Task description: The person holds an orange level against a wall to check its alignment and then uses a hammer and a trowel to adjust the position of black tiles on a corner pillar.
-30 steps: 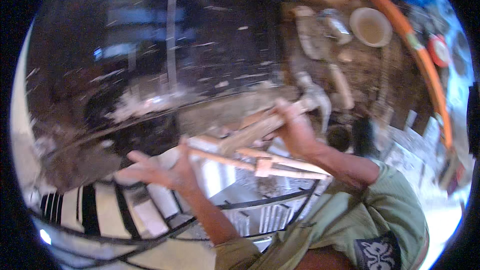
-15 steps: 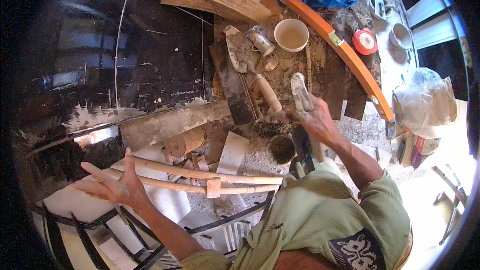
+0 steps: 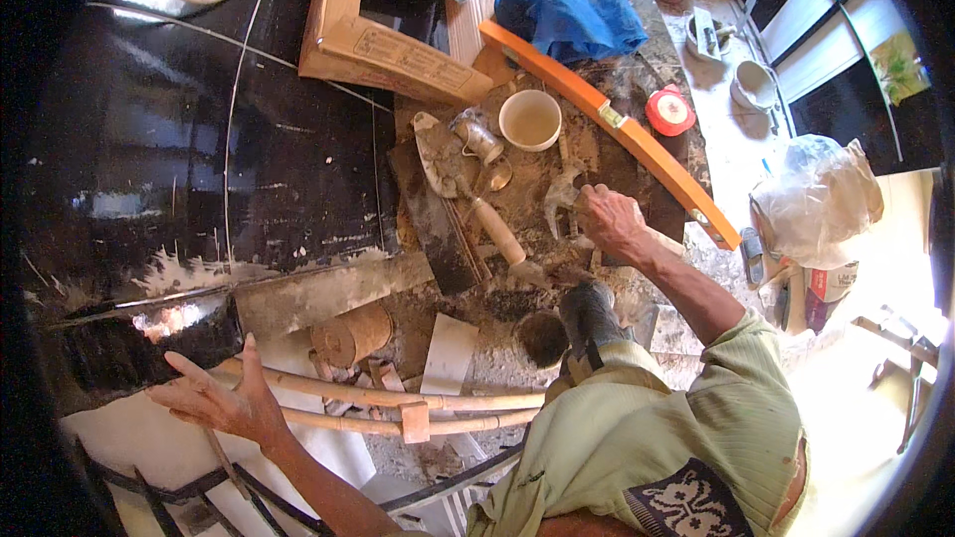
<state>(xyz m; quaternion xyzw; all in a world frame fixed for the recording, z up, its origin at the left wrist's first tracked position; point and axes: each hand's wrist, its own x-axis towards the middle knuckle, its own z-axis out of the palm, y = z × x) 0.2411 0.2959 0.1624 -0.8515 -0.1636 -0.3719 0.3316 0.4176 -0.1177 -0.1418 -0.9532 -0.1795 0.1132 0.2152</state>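
Observation:
My right hand [image 3: 615,220] is closed round the handle of a hammer, just above the dusty work surface. The grey, dirt-caked hammer head [image 3: 563,197] sticks out to its left, and a pale handle end shows to its right. My left hand [image 3: 227,396] has spread fingers and holds nothing. It is by the lower edge of a glossy black tile strip [image 3: 139,348]; whether it touches is unclear. A trowel [image 3: 497,231] with a wooden handle lies left of the hammer. Beyond it are a metal mug [image 3: 478,139] and a white bowl [image 3: 530,121] holding cloudy liquid.
An orange spirit level [image 3: 637,144] crosses the surface, beside a red tape measure [image 3: 669,110]. A cardboard box [image 3: 398,65] and blue plastic bag [image 3: 567,10] stand at the back. Bamboo poles [image 3: 378,396] run below, near a black metal frame [image 3: 189,487]. Black tiles [image 3: 308,139] cover the left.
My right hand has turned the hammer so its head points left, lower over the surface. My left hand stays spread near the tile strip. The whole view has shifted somewhat.

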